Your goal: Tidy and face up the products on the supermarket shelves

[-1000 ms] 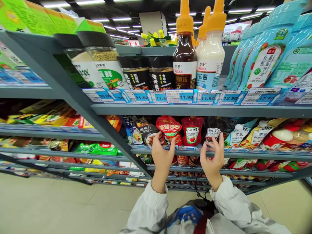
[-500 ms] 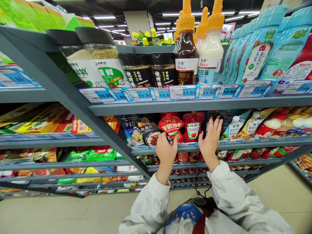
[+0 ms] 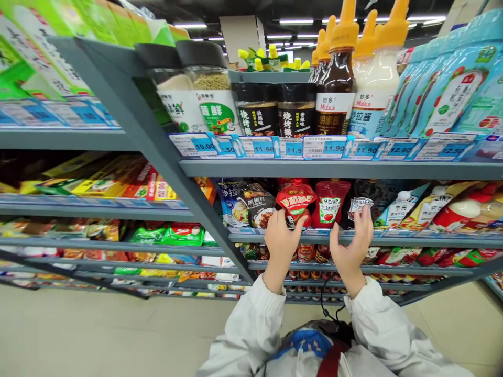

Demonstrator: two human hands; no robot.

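My left hand (image 3: 282, 242) is at the shelf edge, thumb and fingers apart around the lower front of a red tomato ketchup pouch (image 3: 295, 196); its fingertips seem to touch the pouch, though the contact is partly hidden. My right hand (image 3: 352, 247) is raised with fingers spread and slightly bent in front of a black Heinz pouch (image 3: 361, 203). Whether its fingertips touch that pouch I cannot tell. Between both hands stands a red Heinz ketchup pouch (image 3: 328, 203). Left of them is a dark black pepper sauce pouch (image 3: 257, 201).
Above runs a grey shelf (image 3: 314, 168) with price tags, holding seasoning jars (image 3: 214, 99) and yellow-capped sauce bottles (image 3: 334, 99). White-capped salad dressing pouches (image 3: 404, 209) stand to the right. A slanted grey upright (image 3: 157, 157) divides the shelving on the left.
The view has shifted, so the shelves sit farther right. My right hand has drawn back and down from the black pouch, showing its label. The left hand stays by the ketchup pouch.
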